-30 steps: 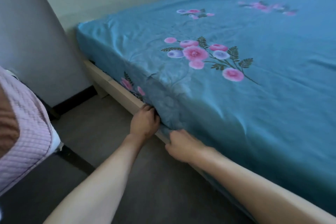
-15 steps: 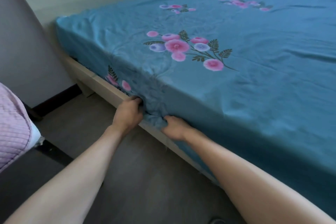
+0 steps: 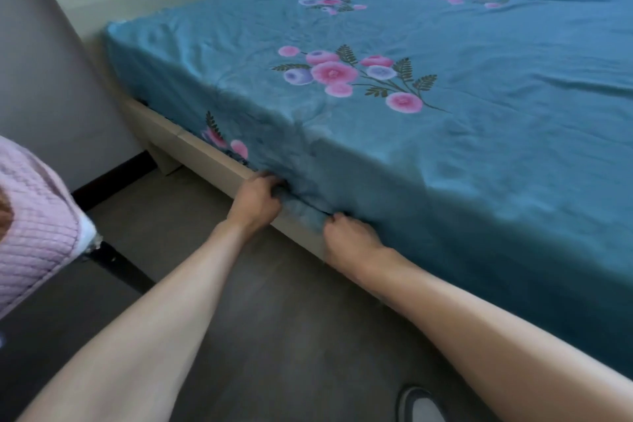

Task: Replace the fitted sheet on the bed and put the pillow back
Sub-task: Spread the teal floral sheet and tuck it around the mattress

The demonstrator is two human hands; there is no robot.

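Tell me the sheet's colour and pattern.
The sheet is teal blue with sprays of pink and lilac flowers and dark green leaves, seen in the head view.

No readable text, labels, brands or numbers anywhere in view. The fitted sheet point(image 3: 445, 154) carries only a printed flower pattern, no lettering.
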